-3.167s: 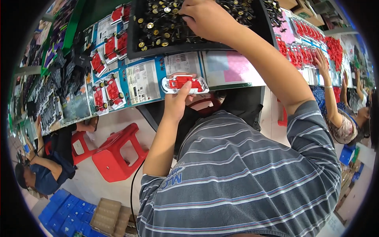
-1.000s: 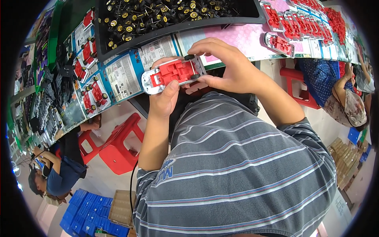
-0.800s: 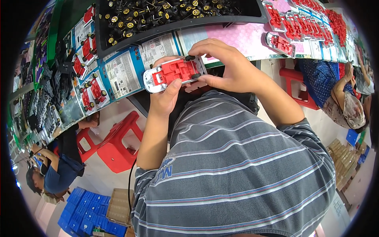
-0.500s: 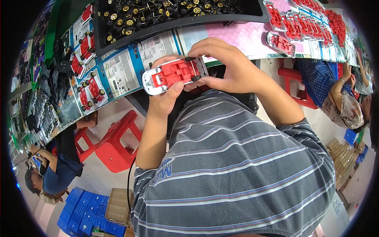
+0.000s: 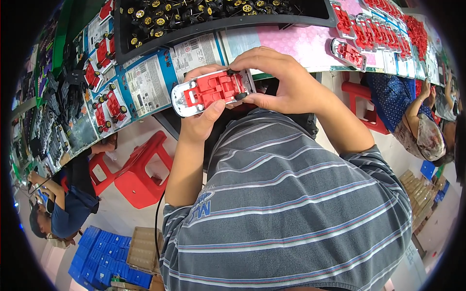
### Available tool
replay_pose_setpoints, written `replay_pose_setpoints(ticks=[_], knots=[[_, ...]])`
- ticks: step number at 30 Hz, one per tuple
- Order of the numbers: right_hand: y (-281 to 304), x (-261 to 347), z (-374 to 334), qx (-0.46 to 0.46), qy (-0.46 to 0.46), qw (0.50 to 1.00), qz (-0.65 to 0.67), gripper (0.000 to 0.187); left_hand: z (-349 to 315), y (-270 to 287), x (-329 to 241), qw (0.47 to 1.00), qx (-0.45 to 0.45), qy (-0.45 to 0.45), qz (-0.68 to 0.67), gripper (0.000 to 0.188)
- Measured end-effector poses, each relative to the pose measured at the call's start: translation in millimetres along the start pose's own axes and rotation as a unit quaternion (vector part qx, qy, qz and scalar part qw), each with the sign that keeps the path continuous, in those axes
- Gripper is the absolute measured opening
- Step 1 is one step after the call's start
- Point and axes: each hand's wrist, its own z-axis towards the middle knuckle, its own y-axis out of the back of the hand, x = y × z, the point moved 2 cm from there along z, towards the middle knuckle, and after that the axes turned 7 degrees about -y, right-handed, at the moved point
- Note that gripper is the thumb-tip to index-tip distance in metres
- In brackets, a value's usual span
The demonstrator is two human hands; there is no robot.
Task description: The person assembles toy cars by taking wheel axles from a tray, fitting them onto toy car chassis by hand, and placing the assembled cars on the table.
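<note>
1 left hand (image 5: 199,126), 1 right hand (image 5: 291,85), 1 held toy car (image 5: 208,89), 2 wheels (image 5: 241,96) visible on it. 1 black bin (image 5: 310,20), wheel axles (image 5: 247,8) inside uncountable. At least 3 red stools (image 5: 130,182).

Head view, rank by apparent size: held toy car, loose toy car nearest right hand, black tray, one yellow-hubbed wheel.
1. Black tray
2. Held toy car
3. Loose toy car
4. Yellow-hubbed wheel

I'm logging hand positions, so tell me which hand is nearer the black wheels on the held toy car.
Right. The right hand is at the wheels, its thumb against one; the left hand grips the toy car farther along its body.
</note>
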Motion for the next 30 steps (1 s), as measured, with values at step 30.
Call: replay_pose_setpoints(ticks=[30], knots=[[-7,-2,1,-0.084,0.004,0.996,-0.038,0.049,-1,-5,19,0.981,-0.164,0.019,-0.101,0.04]])
